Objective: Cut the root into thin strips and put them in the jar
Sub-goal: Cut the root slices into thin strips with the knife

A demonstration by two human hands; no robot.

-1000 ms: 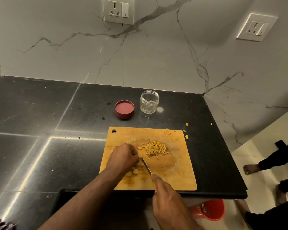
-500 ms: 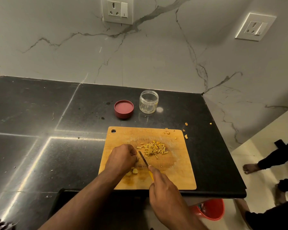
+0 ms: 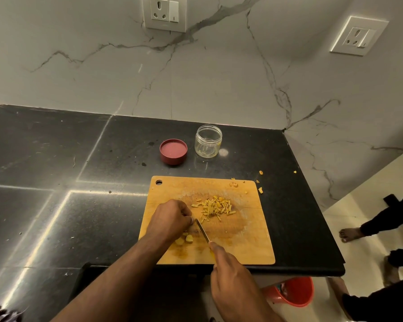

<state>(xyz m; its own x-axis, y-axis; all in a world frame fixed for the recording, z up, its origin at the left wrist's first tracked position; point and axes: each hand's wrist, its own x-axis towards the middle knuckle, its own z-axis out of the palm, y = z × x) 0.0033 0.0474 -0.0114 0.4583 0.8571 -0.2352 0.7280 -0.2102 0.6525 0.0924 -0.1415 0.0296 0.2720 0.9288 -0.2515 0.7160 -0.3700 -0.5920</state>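
Note:
A wooden cutting board [image 3: 254, 242] lies on the black counter. A pile of thin yellow root strips [image 3: 215, 208] sits in its middle. My left hand [image 3: 171, 220] is curled over a piece of root, which its fingers hide. My right hand [image 3: 233, 268] grips a knife [image 3: 202, 230] whose blade lies right beside the left fingertips. A few yellow root chunks [image 3: 184, 239] lie just below my left hand. The open glass jar [image 3: 208, 141] stands behind the board, holding almost nothing.
The jar's red lid [image 3: 173, 151] lies upside down left of the jar. Root scraps [image 3: 260, 189] dot the counter by the board's far right corner. A red bucket [image 3: 293, 291] stands on the floor below the counter edge. Another person's bare foot [image 3: 350, 234] is at the right.
The knife moved forward along the board and then back toward me, cutting beside my left fingertips. My left hand stayed in place.

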